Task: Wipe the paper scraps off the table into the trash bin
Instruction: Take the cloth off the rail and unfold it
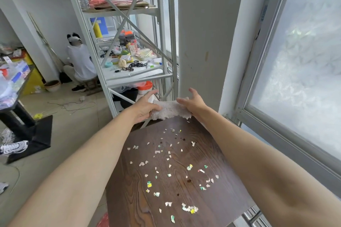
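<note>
A dark wood-grain table [140, 199] carries several small white, green and yellow paper scraps [168, 160] spread over its top. A pale grey cloth [170, 110] hangs above the table's far edge. My left hand [144, 107] grips the cloth's left end. My right hand [191, 102] holds its right end with thumb and palm while the fingers spread upward. Something red [103, 221] shows at the table's lower left corner; I cannot tell whether it is the trash bin.
A white metal shelf rack [129, 46] with clutter stands beyond the table. A white pillar [208, 33] and a frosted window [304, 61] are on the right. A seated person [81, 62] is at the back left, near a second table [16, 83] and shoes [14, 147].
</note>
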